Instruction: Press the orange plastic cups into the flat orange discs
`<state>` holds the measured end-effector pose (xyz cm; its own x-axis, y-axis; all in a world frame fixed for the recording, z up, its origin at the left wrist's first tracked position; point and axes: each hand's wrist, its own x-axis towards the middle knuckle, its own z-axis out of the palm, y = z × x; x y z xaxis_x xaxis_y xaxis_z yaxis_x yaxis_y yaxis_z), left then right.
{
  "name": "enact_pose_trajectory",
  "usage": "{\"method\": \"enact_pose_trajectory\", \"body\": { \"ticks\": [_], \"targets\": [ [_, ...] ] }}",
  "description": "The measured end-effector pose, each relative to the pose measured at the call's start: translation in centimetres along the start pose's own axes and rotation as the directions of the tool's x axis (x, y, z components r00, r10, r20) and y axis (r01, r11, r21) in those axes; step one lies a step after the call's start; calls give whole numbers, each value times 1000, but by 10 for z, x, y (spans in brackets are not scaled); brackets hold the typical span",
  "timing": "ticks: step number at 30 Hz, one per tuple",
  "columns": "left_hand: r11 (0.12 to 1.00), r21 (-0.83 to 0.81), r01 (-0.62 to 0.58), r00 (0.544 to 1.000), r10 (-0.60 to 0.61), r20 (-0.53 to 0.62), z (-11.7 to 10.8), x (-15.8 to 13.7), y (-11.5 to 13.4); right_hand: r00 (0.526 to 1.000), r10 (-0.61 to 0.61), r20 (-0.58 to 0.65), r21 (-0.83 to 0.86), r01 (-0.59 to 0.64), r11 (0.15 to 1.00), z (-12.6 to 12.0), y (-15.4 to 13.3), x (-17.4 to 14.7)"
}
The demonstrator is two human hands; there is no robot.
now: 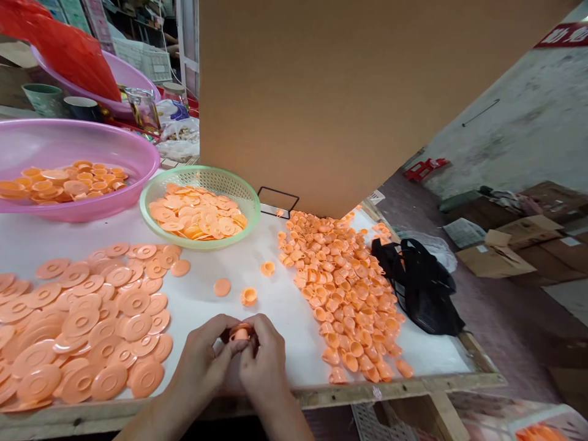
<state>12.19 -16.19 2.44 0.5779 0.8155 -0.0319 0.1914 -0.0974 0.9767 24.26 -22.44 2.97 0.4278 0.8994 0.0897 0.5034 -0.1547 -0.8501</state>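
Close to the table's front edge, my left hand (198, 358) and my right hand (266, 361) meet with fingertips pinched on a small orange plastic toy cup (241, 334). A darker round edge shows behind the cup, perhaps a saucer, but the fingers partly cover it. Just beyond my hands are a loose toy cup (248, 297), a small orange disc (222, 287) and another cup (267, 268). Many flat orange toy saucers (82, 321) with raised rings are spread to my left. On my right lies a long heap of toy cups (349, 306).
A green colander (202, 242) of orange discs and a pink basin (114, 202) with orange pieces stand behind the saucers. A tall cardboard sheet or box (294, 104) blocks the far middle. A black bag (422, 294) lies at the right edge, by the wooden table rim (395, 387).
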Motion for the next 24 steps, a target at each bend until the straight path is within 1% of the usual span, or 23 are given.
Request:
{"method": "enact_pose_trajectory", "body": {
  "ticks": [2, 3, 4, 6, 8, 9, 10, 11, 12, 13, 14, 15, 16, 17, 18, 19, 20, 21, 22, 23, 24],
  "targets": [
    [997, 1, 71, 997, -71, -19, -2, 8, -1, 983, 43, 180, 10, -46, 999, -19, 1, 22],
    [995, 8, 100, 994, -99, -37, -3, 14, -2, 973, 71, 219, 4, -74, 997, -28, 4, 36],
    [992, 24, 123, 991, -122, -54, -3, 21, -3, 974, 100, 205, -18, -98, 995, -37, 8, 51],
    [983, 94, 155, 986, -147, -84, -2, 36, -6, 988, 131, 79, -118, -121, 986, -47, 18, 81],
    [974, 156, 167, 984, -154, -90, 4, 51, -8, 995, 100, -19, -242, -101, 965, -48, 28, 104],
    [971, 159, 176, 983, -164, -86, 8, 57, -8, 997, 67, -27, -290, -72, 954, -45, 32, 111],
    [973, 132, 191, 980, -182, -80, 12, 61, -7, 999, 34, -9, -315, -35, 948, -40, 35, 114],
    [974, 64, 216, 975, -212, -65, 15, 65, -4, 1000, 8, 17, -313, -3, 950, -35, 37, 114],
    [967, -47, 251, 966, -253, -45, 18, 66, -1, 999, -10, 45, -287, 23, 958, -30, 37, 110],
    [938, -194, 288, 956, -295, -7, 19, 67, 3, 998, -22, 67, -243, 37, 969, -26, 37, 104],
    [874, -363, 323, 944, -324, 60, 19, 67, 7, 997, -17, 71, -186, 30, 982, -23, 37, 97],
    [770, -528, 358, 932, -328, 153, 18, 65, 11, 998, -2, 65, -136, 11, 991, -20, 36, 89],
    [640, -658, 395, 918, -302, 257, 15, 63, 14, 999, 5, 43, -111, 0, 994, -18, 34, 81],
    [493, -751, 440, 897, -276, 344, 12, 61, 16, 1000, -10, 20, -110, 12, 994, -16, 30, 74],
    [348, -808, 476, 877, -259, 405, 9, 58, 16, 999, -45, 22, -120, 47, 992, -15, 25, 68],
    [219, -840, 497, 859, -261, 441, 5, 55, 15, 994, -102, 44, -134, 107, 985, -13, 18, 62],
    [110, -859, 499, 844, -286, 454, 1, 53, 13, 982, -174, 79, -145, 184, 972, -12, 9, 57],
    [25, -875, 484, 832, -322, 451, -4, 50, 11, 962, -247, 119, -148, 263, 953, -12, -2, 53],
    [-34, -890, 455, 827, -353, 437, -10, 48, 10, 939, -310, 149, -147, 331, 932, -12, -13, 51],
    [-74, -901, 428, 825, -375, 423, -17, 46, 11, 923, -352, 153, -151, 374, 915, -13, -25, 49],
    [-103, -906, 410, 821, -392, 416, -27, 44, 13, 919, -371, 134, -163, 390, 906, -15, -35, 48]
  ]
}}
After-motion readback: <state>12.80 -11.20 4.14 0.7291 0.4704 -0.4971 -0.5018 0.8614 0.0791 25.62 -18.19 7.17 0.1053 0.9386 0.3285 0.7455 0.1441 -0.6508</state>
